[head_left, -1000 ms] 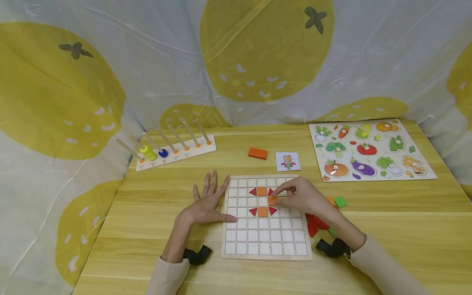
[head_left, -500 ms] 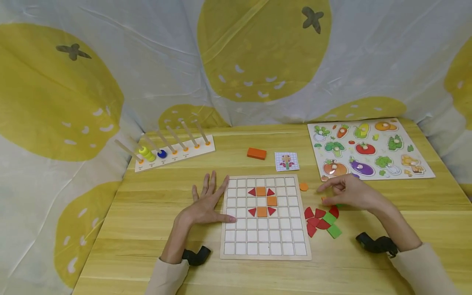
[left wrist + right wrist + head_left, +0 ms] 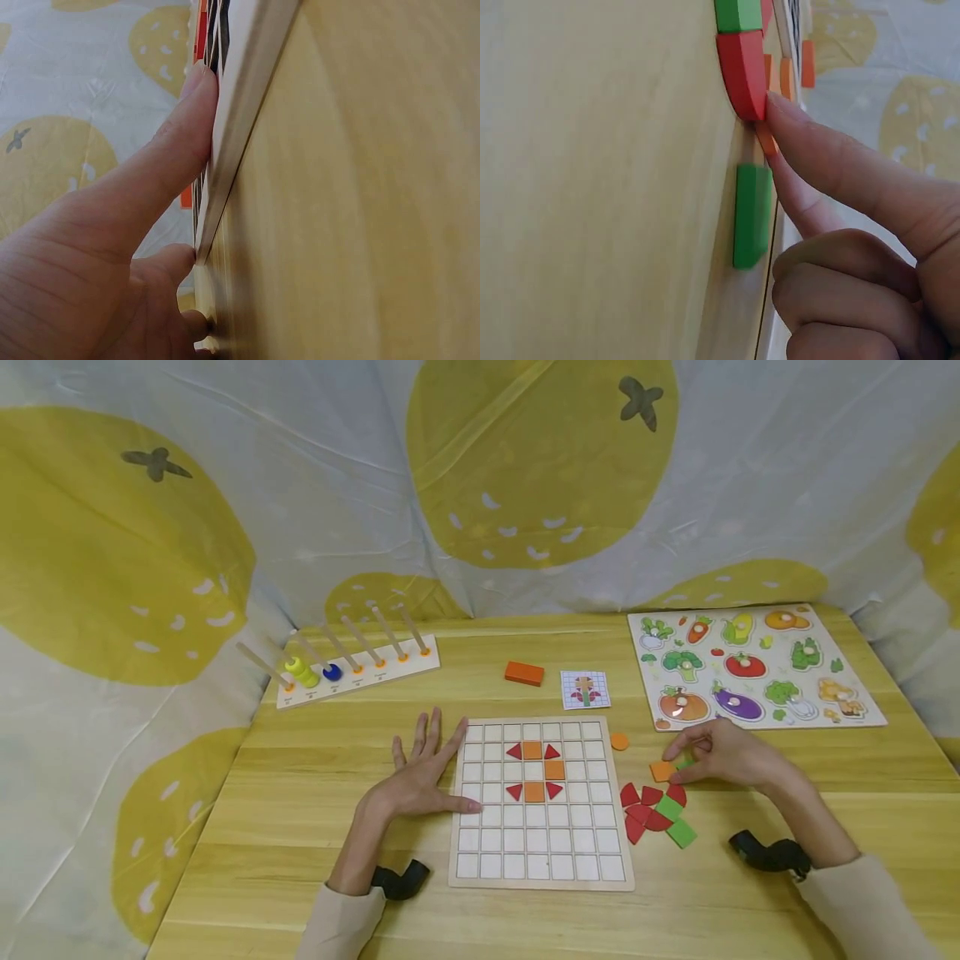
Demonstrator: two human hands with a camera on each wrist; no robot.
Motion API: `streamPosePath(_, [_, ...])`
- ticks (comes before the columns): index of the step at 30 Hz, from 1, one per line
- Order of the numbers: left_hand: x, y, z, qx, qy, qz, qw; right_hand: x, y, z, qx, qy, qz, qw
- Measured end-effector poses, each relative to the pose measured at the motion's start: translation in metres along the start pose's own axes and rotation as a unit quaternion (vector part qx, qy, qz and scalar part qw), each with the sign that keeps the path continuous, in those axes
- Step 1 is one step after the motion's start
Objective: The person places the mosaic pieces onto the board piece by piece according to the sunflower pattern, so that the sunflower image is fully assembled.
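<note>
My left hand (image 3: 420, 777) lies with fingers spread at the left side of a wooden grid board (image 3: 468, 876). Its thumb rests on the board's edge, also seen in the left wrist view. Three orange square tiles (image 3: 532, 750) and several red triangle tiles (image 3: 513, 750) sit in the grid cells. Right of the board, my right hand (image 3: 723, 753) pinches another orange square tile (image 3: 662, 771) between thumb and index finger. In the right wrist view the other fingers are curled, and the thumb tip is right at a red curved tile (image 3: 742, 75).
Red and green tiles (image 3: 681, 833) lie in a loose heap right of the board, with an orange round tile (image 3: 619, 742) above. Behind stand a peg counting rack (image 3: 360, 685), an orange block (image 3: 523, 673), a pattern card (image 3: 566, 700) and a vegetable puzzle board (image 3: 761, 672).
My right hand has let go of an orange square tile in the grid and moved right to the loose tiles, where it pinches another. My left hand has stayed put.
</note>
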State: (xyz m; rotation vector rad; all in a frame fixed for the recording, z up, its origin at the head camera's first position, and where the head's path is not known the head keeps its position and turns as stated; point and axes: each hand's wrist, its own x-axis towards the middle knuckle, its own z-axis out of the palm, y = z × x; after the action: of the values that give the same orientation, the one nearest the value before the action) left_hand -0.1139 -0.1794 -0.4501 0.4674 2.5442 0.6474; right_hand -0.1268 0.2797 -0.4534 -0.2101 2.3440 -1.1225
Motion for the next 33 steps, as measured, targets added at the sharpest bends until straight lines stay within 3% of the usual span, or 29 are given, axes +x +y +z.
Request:
streamPosePath(17, [0.001,-0.001,0.0,0.001,-0.002,0.0,1.0,0.004,-0.027,0.03,-0.009,0.049,-0.002,0.999])
streamPosePath(26, [0.001,-0.002,0.0,-0.003,-0.001,0.0,1.0,0.004,-0.023,0.024,-0.025,0.062,-0.018,0.998])
streamPosePath(33, [0.001,-0.001,0.001,0.0,0.001,0.0,1.0,0.006,-0.02,0.024,-0.016,0.058,-0.054,0.997])
